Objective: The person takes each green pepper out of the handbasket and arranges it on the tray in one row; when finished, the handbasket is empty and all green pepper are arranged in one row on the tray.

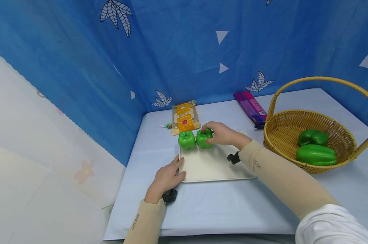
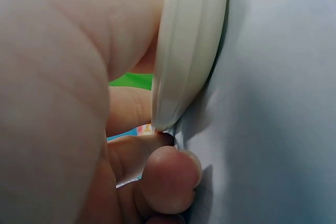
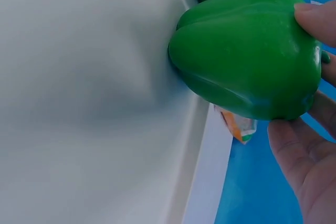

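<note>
My right hand [image 1: 221, 133] holds a green bell pepper [image 1: 204, 139] by its stem end, thumb on one side and fingers on the other. In the right wrist view this pepper [image 3: 247, 53] has its base against the cream tray [image 3: 94, 145]. Beside it, at the tray's far left corner, stands a second green bell pepper [image 1: 187, 140]. At the left edge of the tray [image 1: 214, 166], my left hand [image 1: 167, 176] grips the rim. Up close, its thumb [image 2: 131, 24] lies over the rim, and the other fingers [image 2: 170, 179] curl against the side near the tablecloth.
A wicker basket [image 1: 270, 145] with a tall handle stands at the right, holding two green peppers [image 1: 316, 155]. Behind the tray lie an orange-labelled grain bag [image 1: 185, 117] and a small lollipop [image 1: 168, 126]. A purple packet [image 1: 251, 106] lies near the blue curtain [image 1: 187, 51].
</note>
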Demonstrator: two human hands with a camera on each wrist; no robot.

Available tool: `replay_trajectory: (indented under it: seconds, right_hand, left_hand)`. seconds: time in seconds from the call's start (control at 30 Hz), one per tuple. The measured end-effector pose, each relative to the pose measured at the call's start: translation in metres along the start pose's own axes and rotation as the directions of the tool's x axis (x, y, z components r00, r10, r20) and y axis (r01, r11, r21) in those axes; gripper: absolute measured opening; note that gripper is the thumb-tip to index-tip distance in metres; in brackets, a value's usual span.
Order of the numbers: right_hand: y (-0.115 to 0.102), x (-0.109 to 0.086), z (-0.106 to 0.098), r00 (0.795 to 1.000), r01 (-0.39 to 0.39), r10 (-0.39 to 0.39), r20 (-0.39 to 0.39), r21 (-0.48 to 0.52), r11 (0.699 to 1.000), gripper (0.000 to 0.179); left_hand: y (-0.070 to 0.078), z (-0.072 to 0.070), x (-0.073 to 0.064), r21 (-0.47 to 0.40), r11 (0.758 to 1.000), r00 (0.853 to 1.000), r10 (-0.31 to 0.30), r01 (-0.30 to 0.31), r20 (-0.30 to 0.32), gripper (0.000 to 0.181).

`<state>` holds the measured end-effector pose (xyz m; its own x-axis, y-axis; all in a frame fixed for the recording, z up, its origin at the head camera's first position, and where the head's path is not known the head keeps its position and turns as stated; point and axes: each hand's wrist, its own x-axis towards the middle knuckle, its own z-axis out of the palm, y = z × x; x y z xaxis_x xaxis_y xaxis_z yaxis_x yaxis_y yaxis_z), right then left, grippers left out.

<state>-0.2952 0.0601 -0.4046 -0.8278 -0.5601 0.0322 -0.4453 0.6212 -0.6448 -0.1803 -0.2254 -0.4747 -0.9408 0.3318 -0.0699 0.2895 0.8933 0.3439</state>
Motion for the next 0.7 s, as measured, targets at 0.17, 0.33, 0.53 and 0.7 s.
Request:
replay_trajectory:
  seconds: [0.17, 0.33, 0.53, 0.7]
  right_hand:
    - [-0.003, 0.0, 0.001, 1.0, -0.001, 0.001, 0.002, 0.003, 1.0, 0.051]
    - [-0.005, -0.002, 0.0, 1.0, -0.004, 0.004, 0.01, 0.014, 1.0, 0.057]
    - [-0.008, -0.006, -0.004, 0.999, -0.029, 0.029, 0.015, 0.022, 0.999, 0.067]
    - [-0.008, -0.018, -0.022, 1.0, -0.006, 0.006, 0.003, -0.023, 1.0, 0.062]
  left_hand:
    - [0.0, -0.001, -0.001, -0.006, 1.0, 1.0, 0.003, -0.003, -0.001, 0.066]
    - [0.0, -0.001, -0.001, -0.006, 1.0, 1.0, 0.01, -0.01, -0.007, 0.066]
    - [0.001, -0.002, -0.001, -0.008, 1.0, 1.0, 0.006, -0.006, -0.007, 0.065]
    - [0.001, -0.002, -0.001, -0.012, 1.0, 1.0, 0.0, 0.0, 0.002, 0.065]
